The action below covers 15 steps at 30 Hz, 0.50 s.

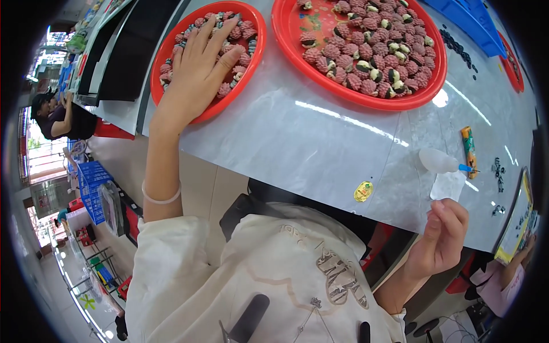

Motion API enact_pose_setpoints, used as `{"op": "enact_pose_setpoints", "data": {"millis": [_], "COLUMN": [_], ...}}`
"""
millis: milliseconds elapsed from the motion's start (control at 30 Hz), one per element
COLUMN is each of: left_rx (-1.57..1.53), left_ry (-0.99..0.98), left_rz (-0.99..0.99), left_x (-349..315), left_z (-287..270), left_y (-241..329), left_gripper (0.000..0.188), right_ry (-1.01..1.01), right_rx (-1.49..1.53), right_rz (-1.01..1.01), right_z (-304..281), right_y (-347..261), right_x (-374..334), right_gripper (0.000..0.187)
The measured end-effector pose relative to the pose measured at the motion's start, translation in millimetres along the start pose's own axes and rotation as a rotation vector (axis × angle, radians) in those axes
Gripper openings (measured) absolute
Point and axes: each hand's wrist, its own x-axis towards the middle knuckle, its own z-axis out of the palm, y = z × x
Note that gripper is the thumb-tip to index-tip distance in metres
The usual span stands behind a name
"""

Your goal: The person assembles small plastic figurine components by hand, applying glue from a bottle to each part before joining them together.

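My left hand (197,71) lies palm down over the left red tray (260,43), its fingers spread on small ridged pink pieces (247,28) mixed with some grey-blue ones. The palm hides part of the tray. Just off the table's front edge, at the right, is my right hand (440,237), with thumb and fingers curled together. Whether anything small sits in that pinch is hidden. Beyond its fingertips lie a small whitish square (448,187) and a translucent squeeze bottle (439,160) with a blue needle tip.
A larger red tray (357,98) holds many pink pieces with black and cream parts. Near the bottle lies an orange-and-green tube (469,150). A gold oval sticker (363,191) is by the front edge. Black bits (454,48) lie beside a blue bin (466,20). Other people sit left and right.
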Motion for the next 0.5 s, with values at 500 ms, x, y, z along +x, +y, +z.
{"op": "enact_pose_setpoints", "data": {"millis": [500], "left_rx": [-0.170], "left_ry": [-0.429], "left_rz": [0.256], "left_x": [67], "left_z": [-63], "left_y": [117], "left_gripper": [0.019], "right_ry": [0.112], "right_rx": [-0.002], "right_rz": [0.054], "right_z": [-11], "right_y": [4], "right_x": [5], "right_gripper": [0.013]}}
